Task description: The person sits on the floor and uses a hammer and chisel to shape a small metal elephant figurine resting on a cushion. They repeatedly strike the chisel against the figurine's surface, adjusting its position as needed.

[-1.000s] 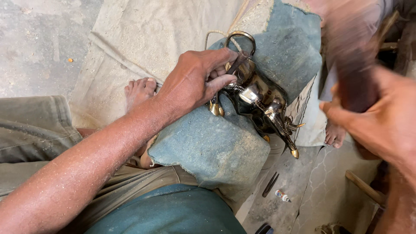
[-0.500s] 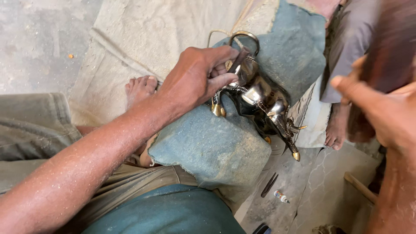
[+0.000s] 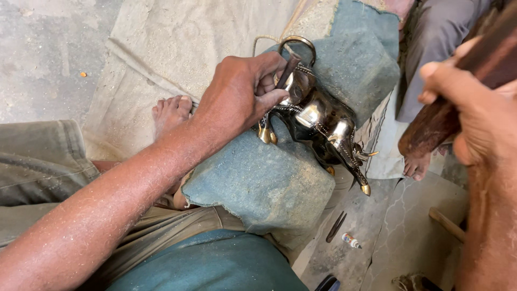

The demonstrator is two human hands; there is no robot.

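— Since the earlier frame the right hand (image 3: 476, 110) has dropped lower at the right edge, and its dark wooden mallet (image 3: 458, 86) now slants across the upper right corner. Has the other hand shifted?

— Hardly. The left hand (image 3: 239, 97) stays closed around a thin metal punch (image 3: 288, 73), tip set against the polished metal animal figurine (image 3: 318, 121). That figurine lies on its side just right of centre, on a blue cloth pad (image 3: 258, 183) over the lap.

— And the right hand's grip?

— Wrapped firmly round the mallet, fingers curled over the shaft, raised well apart from the punch.

— So which step is this?

— Chasing detail into the metal, I'd judge: punch placed, mallet lifted. A clean blow would call for the punch held steady and the mallet landing square on its head.

— What's underneath?

— Dusty canvas sheet (image 3: 177, 48) spread over a grey concrete floor (image 3: 43, 48). A bare foot (image 3: 169, 113) rests left of centre; another person's foot (image 3: 417, 164) shows at the right. Small tools (image 3: 336, 226) lie on the stone at the bottom.
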